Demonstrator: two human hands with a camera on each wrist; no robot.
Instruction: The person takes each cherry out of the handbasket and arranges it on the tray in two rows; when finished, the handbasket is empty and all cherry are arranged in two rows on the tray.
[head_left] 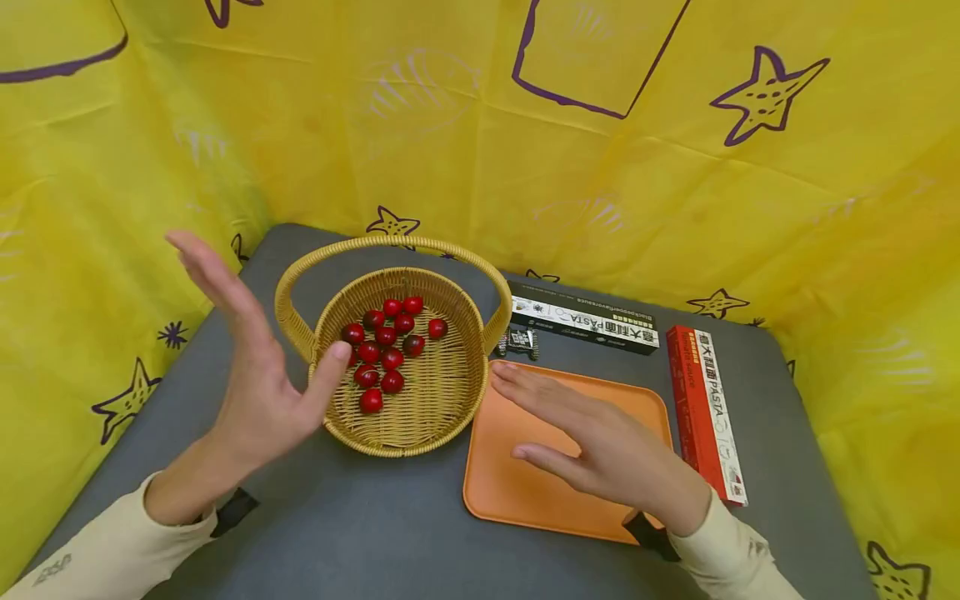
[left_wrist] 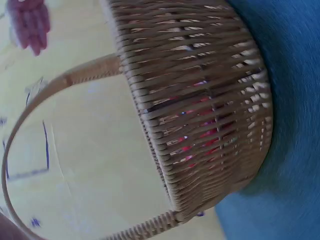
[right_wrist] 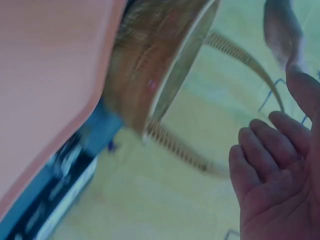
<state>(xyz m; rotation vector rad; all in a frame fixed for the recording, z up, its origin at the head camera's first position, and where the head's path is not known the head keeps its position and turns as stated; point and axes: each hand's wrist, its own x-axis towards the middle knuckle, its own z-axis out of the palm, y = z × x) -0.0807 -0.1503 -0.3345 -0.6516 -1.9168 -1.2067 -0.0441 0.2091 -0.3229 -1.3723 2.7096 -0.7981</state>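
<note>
A round wicker basket with a tall arched handle stands on the grey table, and several dark red cherries lie in it, mostly toward its left and back. My left hand is raised at the basket's left, fingers straight, thumb in front of the rim; it holds nothing. Over the orange tray hovers my right hand, fingers extended toward the basket and also holding nothing. In the left wrist view the basket's woven side fills the middle, with red showing through gaps. The right wrist view shows my right palm.
Behind the tray lies a black-and-white pasta box, with a small dark toy-like object beside it. A red-and-white pasta box lies right of the tray. Yellow patterned cloth surrounds the table.
</note>
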